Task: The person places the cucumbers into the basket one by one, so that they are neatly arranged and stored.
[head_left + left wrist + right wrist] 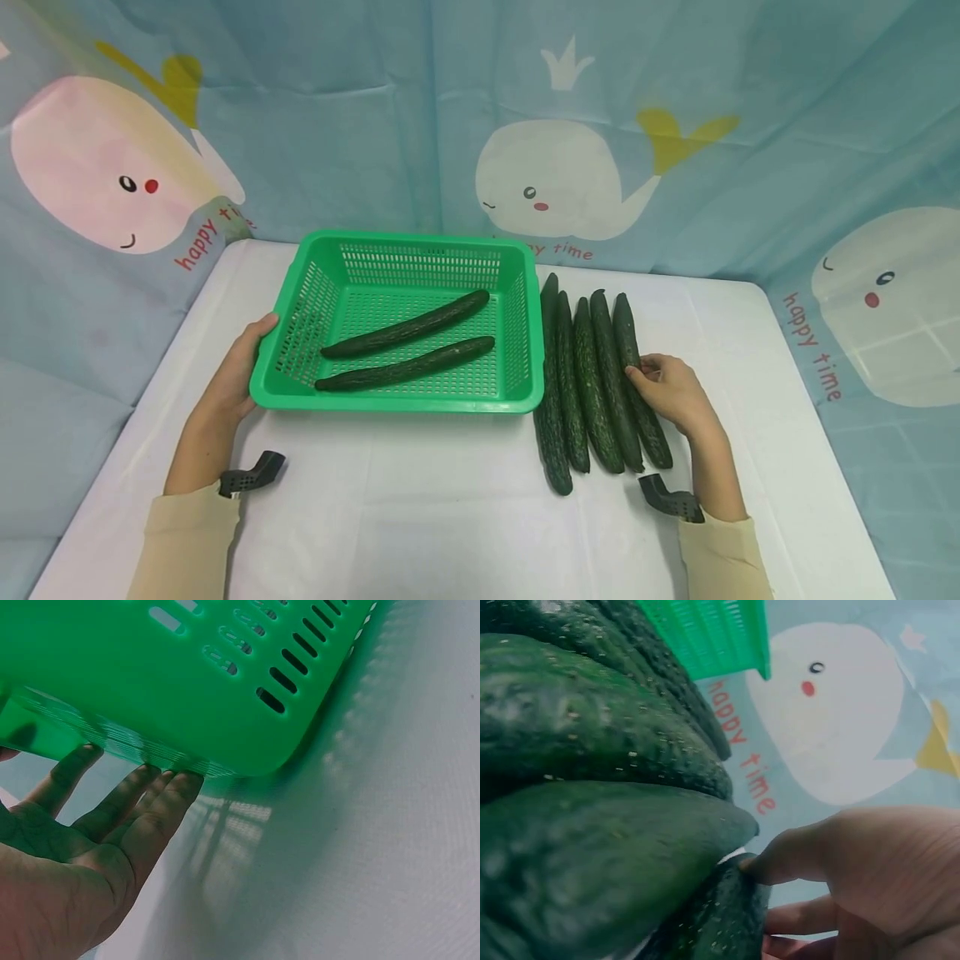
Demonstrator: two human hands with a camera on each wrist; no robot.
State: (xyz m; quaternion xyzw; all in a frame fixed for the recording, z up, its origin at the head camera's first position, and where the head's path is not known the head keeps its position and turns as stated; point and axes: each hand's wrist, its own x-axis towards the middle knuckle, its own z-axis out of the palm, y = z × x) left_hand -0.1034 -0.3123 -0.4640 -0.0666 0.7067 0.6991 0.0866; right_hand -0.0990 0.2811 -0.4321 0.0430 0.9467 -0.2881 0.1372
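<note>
My left hand (238, 371) is at the left side of a green plastic basket (397, 406). In the left wrist view its nearly straight fingers (161, 817) touch the basket's outer wall below the rim. Inside the basket lie two dark green cucumbers, an upper cucumber (408, 327) and a lower cucumber (408, 369). Over at the right, my right hand (671, 392) pinches the rightmost cucumber (655, 433) of a row lying on the table. The right wrist view shows the thumb (795, 851) on that cucumber (716, 919), with other fingers along its far side.
Several more cucumbers (588, 383) lie side by side between the basket and my right hand. A white cloth covers the table (420, 517). Blue curtains (337, 150) with whale prints hang behind and at both sides. Each wrist carries a black device (251, 473).
</note>
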